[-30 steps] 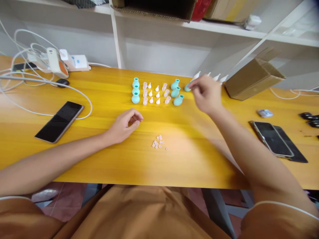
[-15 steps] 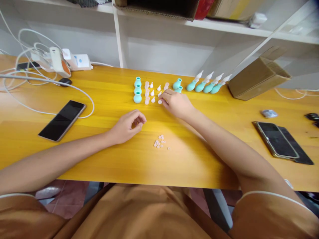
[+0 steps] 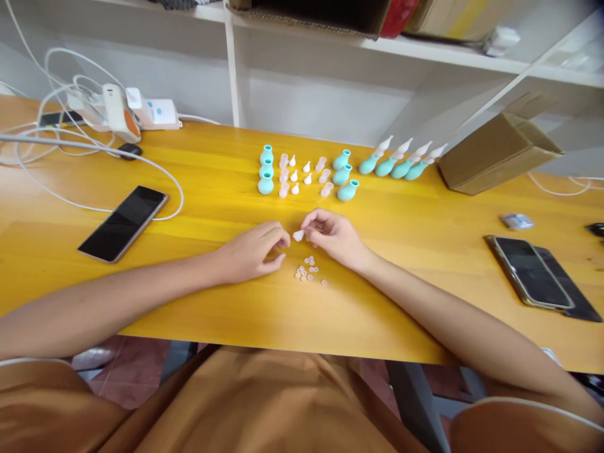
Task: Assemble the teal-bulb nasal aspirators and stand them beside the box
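My right hand (image 3: 335, 236) pinches a small white cone tip (image 3: 298, 235) just above the yellow table (image 3: 212, 195). My left hand (image 3: 255, 251) rests beside it with fingers curled, its fingertips close to the tip; what they hold, if anything, is hidden. A cluster of several tiny pink rings (image 3: 309, 270) lies right below both hands. Further back stand rows of teal bulbs (image 3: 265, 170), white cone tips (image 3: 302, 177), pale pink caps (image 3: 324, 182) and more teal bulbs (image 3: 344, 178) lying tilted. Several assembled teal bulbs with white tips (image 3: 401, 161) lie at the back right.
A black phone (image 3: 123, 222) lies at the left by white cables (image 3: 56, 151) and chargers (image 3: 136, 113). Two phones (image 3: 533, 275) lie at the right. A cardboard box (image 3: 500, 151) leans at the back right, with white shelves (image 3: 330, 56) behind the table.
My right hand left an assembled bulb at the back right, reached into the rows of parts, then drew back toward me with a white cone tip. My left hand shifted slightly right.
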Motion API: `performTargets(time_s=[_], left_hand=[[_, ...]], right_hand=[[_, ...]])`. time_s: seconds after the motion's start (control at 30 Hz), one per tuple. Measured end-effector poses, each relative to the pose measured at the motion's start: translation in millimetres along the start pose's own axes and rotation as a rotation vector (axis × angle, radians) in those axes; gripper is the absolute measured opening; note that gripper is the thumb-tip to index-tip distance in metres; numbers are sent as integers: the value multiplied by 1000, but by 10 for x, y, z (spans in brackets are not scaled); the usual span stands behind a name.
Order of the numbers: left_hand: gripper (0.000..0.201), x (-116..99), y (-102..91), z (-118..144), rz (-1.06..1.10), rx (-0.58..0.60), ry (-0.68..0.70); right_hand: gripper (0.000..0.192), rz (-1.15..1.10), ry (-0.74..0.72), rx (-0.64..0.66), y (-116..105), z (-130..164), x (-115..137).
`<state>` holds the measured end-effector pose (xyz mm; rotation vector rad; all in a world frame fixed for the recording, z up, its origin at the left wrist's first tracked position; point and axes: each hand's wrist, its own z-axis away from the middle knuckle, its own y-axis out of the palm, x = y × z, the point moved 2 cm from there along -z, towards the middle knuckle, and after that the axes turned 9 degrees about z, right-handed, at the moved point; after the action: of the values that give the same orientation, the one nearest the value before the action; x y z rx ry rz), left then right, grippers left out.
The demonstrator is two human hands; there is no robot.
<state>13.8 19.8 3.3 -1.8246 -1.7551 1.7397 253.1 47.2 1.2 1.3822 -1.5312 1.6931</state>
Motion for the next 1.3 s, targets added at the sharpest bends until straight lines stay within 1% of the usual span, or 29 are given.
performTargets(time_s=[0.03,0.1,0.17,0.27,0.33,0.4,0.47,0.5,0.6,0.67,0.73,0.8,0.93,1.07,1.2,1.3], left_hand=[[11,15,-13,-2,44,-35,-39],[15,42,-31,-6,95,-63,-89],[16,55,-35,-5,104,-45,-105],[16,58,-28,7,61,-17,-99],[12,48,-19,15,9,0,-67],[11,28,-5,15,-45,39,-1],[21,2,11,8,-86,103,80],[28,-13,20,2,-102,142,117],[44,-54,39,-19,-142,264,196],[47,-73,44,-31,-156,319,220],[46,-82,46,-39,-149,341,228],[42,-83,50,-45,-116,332,235],[36,-66,62,-54,-20,277,247],[32,-33,75,-63,31,267,217],[25,-9,83,-76,113,181,167],[22,3,87,-78,80,117,144]], right_hand=[[23,-49,24,22,35,40,0],[24,-54,50,17,65,81,-9],[24,-11,70,-21,69,89,-30],[24,1,62,-28,95,93,-64],[23,-4,58,-71,115,101,-88],[23,-18,66,-199,111,103,-118],[23,-46,74,-327,89,89,-155],[24,-61,77,-362,76,76,-174],[26,-71,80,-378,45,25,-230],[26,-51,69,-367,36,2,-255],[26,-24,52,-352,37,-6,-271],[26,-5,47,-346,42,-5,-282],[26,-16,43,-352,50,-4,-288],[23,-47,36,-345,51,-9,-272],[26,-42,37,-332,47,-9,-243],[25,-48,39,-329,46,-8,-227]])
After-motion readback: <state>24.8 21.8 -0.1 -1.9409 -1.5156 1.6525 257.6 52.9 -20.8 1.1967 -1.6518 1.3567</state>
